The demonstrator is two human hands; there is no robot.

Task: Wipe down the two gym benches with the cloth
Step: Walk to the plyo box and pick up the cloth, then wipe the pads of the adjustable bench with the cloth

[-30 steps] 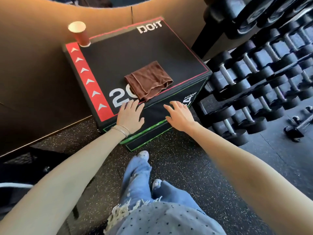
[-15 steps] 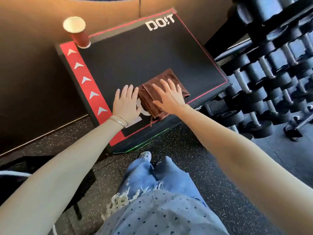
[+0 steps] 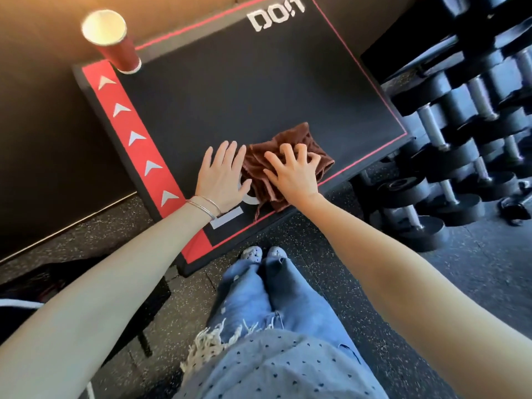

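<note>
A black padded gym box point(image 3: 230, 90) with a red arrow stripe and white lettering fills the middle of the view. A crumpled brown cloth point(image 3: 290, 142) lies near its front edge. My right hand point(image 3: 293, 174) rests on the cloth with fingers curled into the fabric, bunching it. Flat on the box just left of the cloth lies my left hand point(image 3: 221, 177), fingers together, its thumb touching the cloth's edge. Bracelets circle the left wrist.
A red paper cup point(image 3: 115, 41) stands on the box's far left corner. A rack of black dumbbells point(image 3: 460, 145) sits close on the right. A tan wall runs behind and to the left. Speckled rubber floor point(image 3: 431, 283) and my jeans and shoes are below.
Both hands moved from the box's front edge up onto its top. The right hand landed on the cloth and its fingers have curled in, bunching it; the view came closer.
</note>
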